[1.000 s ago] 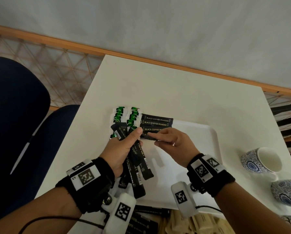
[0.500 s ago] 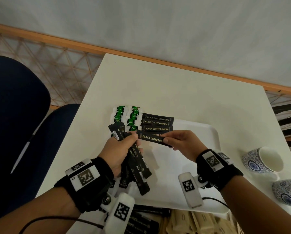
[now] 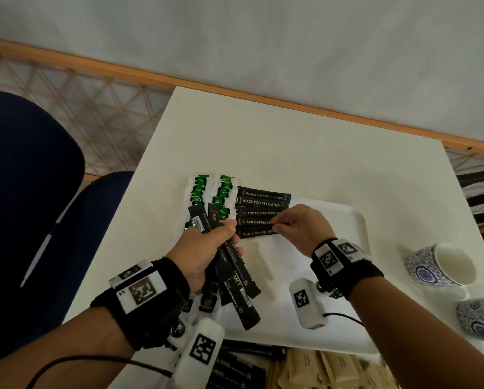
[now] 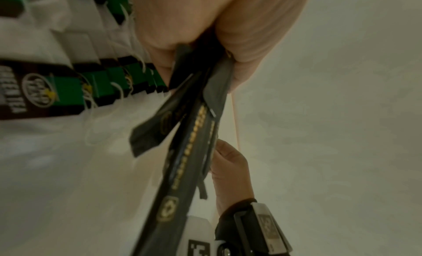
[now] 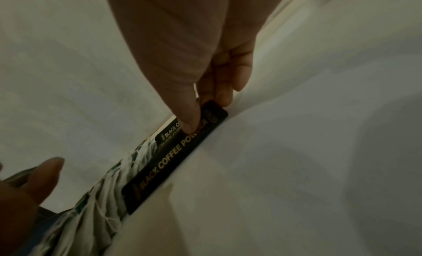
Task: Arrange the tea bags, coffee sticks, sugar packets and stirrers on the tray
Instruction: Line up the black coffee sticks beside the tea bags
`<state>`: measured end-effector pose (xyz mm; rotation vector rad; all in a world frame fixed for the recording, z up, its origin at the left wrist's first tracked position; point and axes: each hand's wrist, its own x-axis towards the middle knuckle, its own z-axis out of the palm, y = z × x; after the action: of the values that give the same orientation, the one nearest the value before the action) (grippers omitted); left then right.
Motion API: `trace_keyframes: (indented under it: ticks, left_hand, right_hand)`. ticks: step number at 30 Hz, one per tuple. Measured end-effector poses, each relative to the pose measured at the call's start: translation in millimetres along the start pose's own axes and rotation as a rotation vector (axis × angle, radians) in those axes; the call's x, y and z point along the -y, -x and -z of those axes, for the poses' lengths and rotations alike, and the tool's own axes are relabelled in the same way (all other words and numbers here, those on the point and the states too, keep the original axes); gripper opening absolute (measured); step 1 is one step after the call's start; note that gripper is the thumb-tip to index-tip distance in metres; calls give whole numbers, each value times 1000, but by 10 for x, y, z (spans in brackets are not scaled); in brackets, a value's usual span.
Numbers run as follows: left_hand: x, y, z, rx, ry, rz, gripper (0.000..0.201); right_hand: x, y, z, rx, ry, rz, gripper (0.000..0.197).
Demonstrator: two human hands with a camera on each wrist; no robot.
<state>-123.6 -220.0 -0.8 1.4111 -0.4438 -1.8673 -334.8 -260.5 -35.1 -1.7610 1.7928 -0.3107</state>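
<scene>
Tray (image 3: pixel 344 220) holds tea bags (image 3: pixel 200 189), coffee sticks (image 3: pixel 260 204); hands grip sticks (left (image 3: pixel 204 248) a bunch, right (image 3: pixel 302 228) one).

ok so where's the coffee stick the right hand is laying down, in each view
Head: the coffee stick lies lowest in the row on the tray, pinched at its right end by the right hand.
Left wrist: not in it that I can tell; only the bundle the left hand grips.
Right wrist: centre, running diagonally under the thumb.
Shared landmark: the green tea bags.
</scene>
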Motion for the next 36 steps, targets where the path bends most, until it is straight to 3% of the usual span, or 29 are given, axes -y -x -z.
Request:
trace_keyframes:
  ticks: [11,18,24,36]
  left_hand:
    - [4,-4,-7,43,-9,1,7]
    - [4,-2,-15,40,-17,-16,8]
    - [16,0,8,44,-33,-21,11]
    - [36,7,-7,71,-42,-48,12]
  right_hand:
    - [-80,43,2,-51,0,-33,5]
    - [-82,40,-36,-99,-76,-40,13]
    - [-141,71,-24,-122,-183,-156,30]
    - [-149,28,-26,-97,-157,-99,44]
